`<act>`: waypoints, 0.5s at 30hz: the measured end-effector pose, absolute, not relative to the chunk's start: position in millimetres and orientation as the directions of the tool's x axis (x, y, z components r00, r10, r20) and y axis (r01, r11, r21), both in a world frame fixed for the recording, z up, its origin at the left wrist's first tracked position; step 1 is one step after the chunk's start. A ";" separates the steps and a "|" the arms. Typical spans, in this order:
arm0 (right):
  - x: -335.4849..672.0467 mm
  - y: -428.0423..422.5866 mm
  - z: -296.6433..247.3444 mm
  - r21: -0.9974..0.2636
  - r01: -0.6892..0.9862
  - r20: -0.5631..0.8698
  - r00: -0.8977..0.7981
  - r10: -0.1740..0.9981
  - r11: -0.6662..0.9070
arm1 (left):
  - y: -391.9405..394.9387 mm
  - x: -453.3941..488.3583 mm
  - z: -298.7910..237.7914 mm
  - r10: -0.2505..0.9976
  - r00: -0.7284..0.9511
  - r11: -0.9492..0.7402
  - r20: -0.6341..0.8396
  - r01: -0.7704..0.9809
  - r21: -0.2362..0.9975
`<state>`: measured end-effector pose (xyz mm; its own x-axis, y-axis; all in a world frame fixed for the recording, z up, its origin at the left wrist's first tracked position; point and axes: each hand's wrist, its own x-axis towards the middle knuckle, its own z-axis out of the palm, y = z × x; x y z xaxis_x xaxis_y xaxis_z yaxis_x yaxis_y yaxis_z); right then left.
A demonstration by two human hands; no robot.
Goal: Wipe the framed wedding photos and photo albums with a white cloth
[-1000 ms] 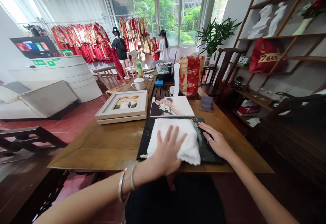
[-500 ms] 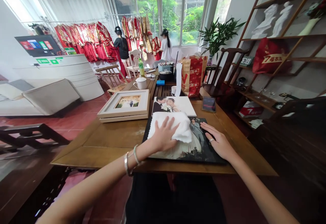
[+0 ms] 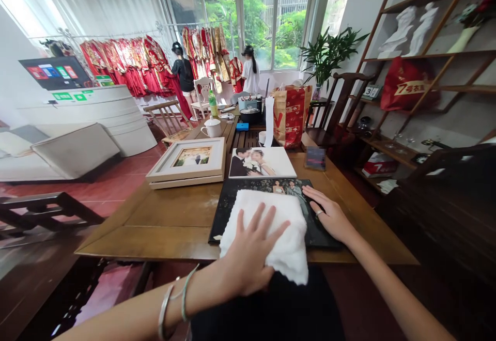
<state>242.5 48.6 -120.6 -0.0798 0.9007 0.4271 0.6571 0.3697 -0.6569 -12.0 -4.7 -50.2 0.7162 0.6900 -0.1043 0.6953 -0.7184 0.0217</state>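
Note:
A dark wedding photo panel (image 3: pixel 232 196) lies flat at the near edge of the wooden table (image 3: pixel 170 217). A white cloth (image 3: pixel 287 222) covers its near half and hangs over the table edge. My left hand (image 3: pixel 250 253) rests on the cloth with fingers spread flat. My right hand (image 3: pixel 329 217) lies flat and open on the panel's right side, holding it down. A ring shows on one finger.
Behind the panel lie a white-bordered wedding photo (image 3: pixel 261 163) and a framed picture (image 3: pixel 188 161). Further back stand a small card (image 3: pixel 314 158), a red paper bag (image 3: pixel 290 113) and a white teapot (image 3: pixel 212 126). Two people stand by racks of red garments (image 3: pixel 127 64). Shelves (image 3: pixel 426 72) line the right wall.
My left hand has drawn the cloth from the panel's far part back toward me, to the near edge. The top of the picture now shows. My right hand has stayed put.

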 end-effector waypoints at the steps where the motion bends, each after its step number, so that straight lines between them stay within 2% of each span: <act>1: 242.5 48.5 -120.5 -0.655 0.661 0.424 -0.081 0.902 0.367 | -10.4 -14.0 -49.5 0.677 0.727 -0.729 -0.113 0.684 0.029; 6: 241.1 48.1 -120.9 -0.651 0.664 0.419 -0.092 0.903 0.369 | 4.1 -15.3 -52.4 0.640 0.765 -0.765 -0.068 0.643 0.032; 10: 240.1 48.7 -122.1 -0.662 0.650 0.430 -0.081 0.899 0.375 | 46.5 -2.8 -56.2 0.681 0.732 -0.733 -0.020 0.681 0.000; 15: 240.4 50.0 -123.5 -0.656 0.656 0.428 -0.084 0.900 0.373 | 81.9 15.3 -57.7 0.722 0.691 -0.692 -0.029 0.722 -0.010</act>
<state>240.4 50.0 -123.5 -0.0844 0.9000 0.4277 0.6564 0.3732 -0.6556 15.3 81.9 -57.7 0.6912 0.7221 -0.0292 0.7221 -0.6917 -0.0099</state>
